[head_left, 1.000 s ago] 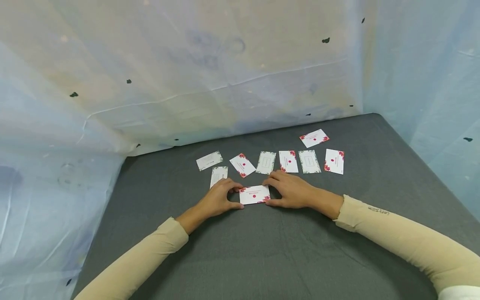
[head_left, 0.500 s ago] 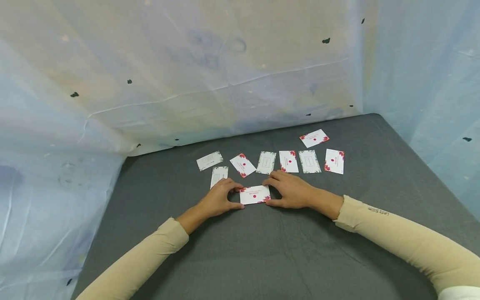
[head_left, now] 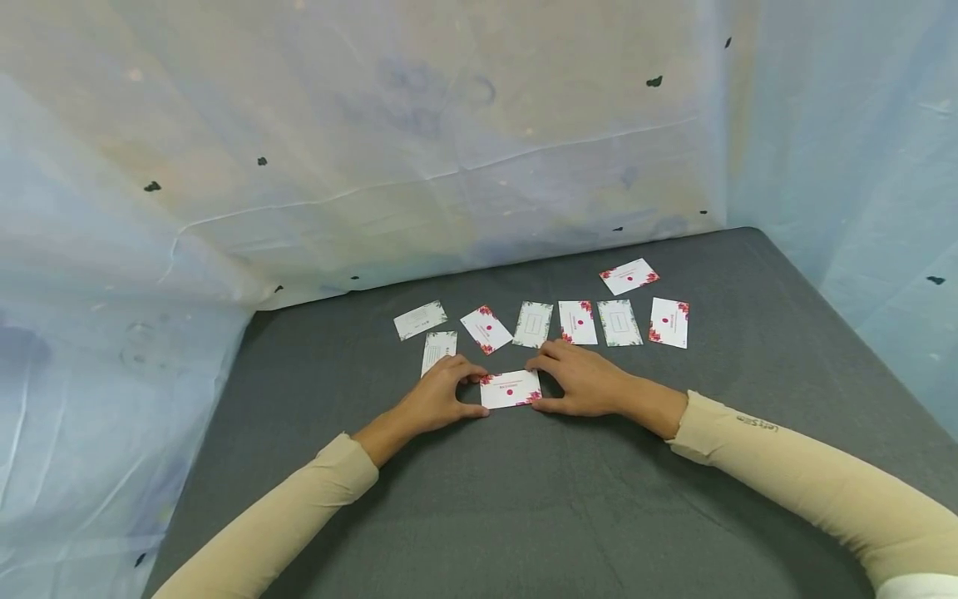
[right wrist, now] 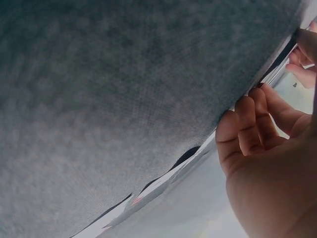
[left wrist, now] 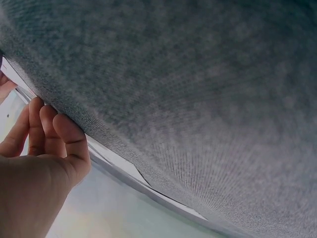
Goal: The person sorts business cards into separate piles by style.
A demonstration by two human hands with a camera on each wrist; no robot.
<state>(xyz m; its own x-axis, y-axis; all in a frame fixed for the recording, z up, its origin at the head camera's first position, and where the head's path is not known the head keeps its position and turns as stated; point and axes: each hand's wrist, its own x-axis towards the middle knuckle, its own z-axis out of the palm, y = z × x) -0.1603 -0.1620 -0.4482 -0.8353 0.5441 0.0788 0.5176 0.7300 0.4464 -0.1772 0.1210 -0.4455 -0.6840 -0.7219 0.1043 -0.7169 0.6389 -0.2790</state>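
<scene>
A white card (head_left: 511, 389) with red flowers at its corners and a red dot lies flat before me in the head view. My left hand (head_left: 440, 395) holds its left end, thumb at the near corner and fingers at the far one. At the right end my right hand (head_left: 580, 378) does the same. In the left wrist view the left hand (left wrist: 49, 153) has its fingers bent down to the cloth. The right hand (right wrist: 262, 139) shows bent fingertips on the cloth in the right wrist view.
Behind the hands lie several loose cards, among them a red-flowered card (head_left: 669, 323), a green-leaf card (head_left: 619, 323) and another red-flowered card (head_left: 630, 276) farther back. One leaf-edged card (head_left: 439, 349) is partly covered by the left hand. Pale sheet walls (head_left: 449, 141) border the grey tabletop (head_left: 479, 516).
</scene>
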